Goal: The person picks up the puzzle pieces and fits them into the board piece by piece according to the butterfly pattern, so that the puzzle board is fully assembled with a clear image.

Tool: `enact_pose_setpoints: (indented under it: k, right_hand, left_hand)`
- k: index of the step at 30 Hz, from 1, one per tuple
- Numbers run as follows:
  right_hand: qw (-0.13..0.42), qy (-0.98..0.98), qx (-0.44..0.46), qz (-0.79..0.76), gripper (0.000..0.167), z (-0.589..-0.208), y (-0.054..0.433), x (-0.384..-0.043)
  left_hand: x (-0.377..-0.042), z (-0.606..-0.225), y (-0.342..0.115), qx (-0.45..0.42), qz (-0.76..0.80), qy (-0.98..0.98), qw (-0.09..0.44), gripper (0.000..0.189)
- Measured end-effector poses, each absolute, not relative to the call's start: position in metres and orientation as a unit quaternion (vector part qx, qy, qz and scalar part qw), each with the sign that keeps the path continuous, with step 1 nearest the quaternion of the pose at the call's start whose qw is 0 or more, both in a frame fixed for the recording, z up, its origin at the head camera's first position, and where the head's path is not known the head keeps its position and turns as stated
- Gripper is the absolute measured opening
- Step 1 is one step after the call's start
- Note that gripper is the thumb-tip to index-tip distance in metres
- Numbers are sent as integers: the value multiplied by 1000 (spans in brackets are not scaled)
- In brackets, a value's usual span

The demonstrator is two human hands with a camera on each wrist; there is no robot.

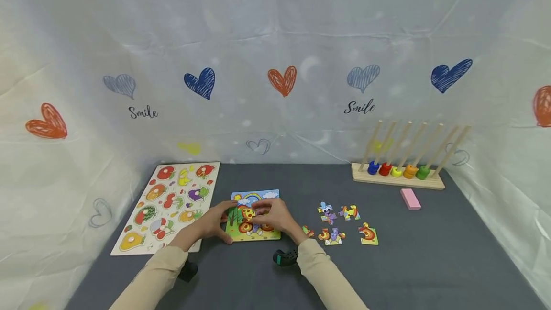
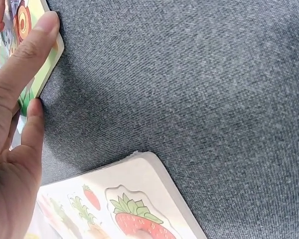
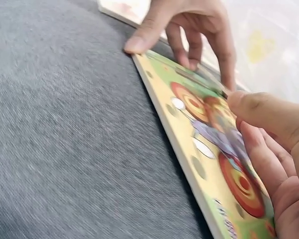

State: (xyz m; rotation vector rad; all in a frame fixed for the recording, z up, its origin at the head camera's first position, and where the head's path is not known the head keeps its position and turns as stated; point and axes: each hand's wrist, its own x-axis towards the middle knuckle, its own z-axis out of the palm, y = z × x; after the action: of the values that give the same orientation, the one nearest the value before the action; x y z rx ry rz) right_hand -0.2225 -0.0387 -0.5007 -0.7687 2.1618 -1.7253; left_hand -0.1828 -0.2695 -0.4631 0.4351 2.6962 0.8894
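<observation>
A colorful puzzle board (image 1: 271, 238) with a rainbow and red-orange wheels lies on the dark table in the head view. My left hand (image 1: 211, 222) holds its left side, the thumb at the near corner and the fingers along the edge. Over the board, my right hand (image 1: 275, 214) pinches a thin puzzle piece (image 3: 213, 80) between thumb and fingers. That piece is seen nearly edge-on and blurred in the right wrist view, so its picture is unclear. Loose jigsaw pieces (image 1: 332, 237) lie right of the board, one partly hidden by the right wrist.
A fruit puzzle board (image 1: 146, 195) lies left of the hands. At the back right stands a wooden peg rack (image 1: 398, 182) with colored rings, and a pink block (image 1: 410, 199) lies in front of it. A printed curtain (image 1: 275, 128) hangs behind the table.
</observation>
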Motion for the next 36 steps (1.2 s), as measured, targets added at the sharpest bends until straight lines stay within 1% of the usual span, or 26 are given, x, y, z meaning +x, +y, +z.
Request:
enact_pose_setpoints:
  k: [8,13,19,21,28,34,36]
  right_hand:
    - [102,746,-262,-604,35,-507,-54,-218]
    - [59,768,-261,-581,32,-507,-61,-215]
    - [1,805,-281,-523,30,-505,-67,-219]
    - [-11,815,-281,-507,30,-505,-69,-221]
    - [-31,806,-312,-501,31,-501,-66,-221]
    - [-7,803,-295,-518,30,-498,-68,-221]
    - [-9,798,-295,-525,28,-500,-70,-221]
  left_hand:
    - [-182,-462,-271,157,317,926,132,99]
    - [-182,-463,-271,155,317,926,133,99]
    - [-183,-464,-270,142,312,930,131,99]
    - [-184,-464,-270,140,311,931,132,100]
    - [-184,-464,-269,135,311,931,136,101]
    - [-183,-463,-269,135,325,925,143,99]
    - [-183,-462,-269,140,332,922,143,99]
